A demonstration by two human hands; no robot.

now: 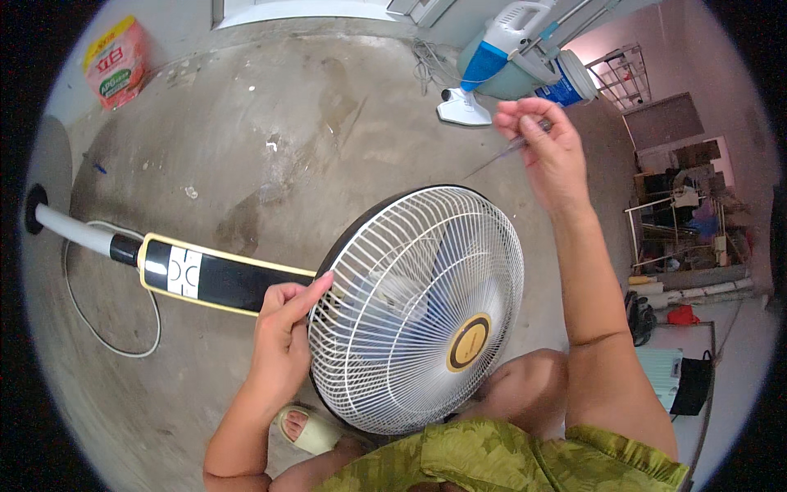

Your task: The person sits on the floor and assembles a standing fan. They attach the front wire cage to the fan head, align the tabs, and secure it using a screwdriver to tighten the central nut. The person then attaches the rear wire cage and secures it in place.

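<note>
A pedestal fan lies tipped over, its round head with a white wire grille [385, 328] resting in front of my legs. The black control column [238, 279] with yellow edging runs left from the head to a grey pole [78, 230]. My left hand [287, 324] grips the left rim of the fan head, thumb and fingers closed about the edge. Above the far right of the grille, my right hand [545, 143] is closed on a screwdriver [512, 148]. Its thin shaft points down left toward the top rim, and I cannot tell if it touches. Blue blades show behind the wires.
A white cord [123, 354] loops on the concrete floor near the pole. At the far left stands a red and yellow detergent bag [119, 66]. A blue and white vacuum cleaner [484, 70] and a bucket [574, 78] are at the far right. My foot wears a pale slipper [307, 430].
</note>
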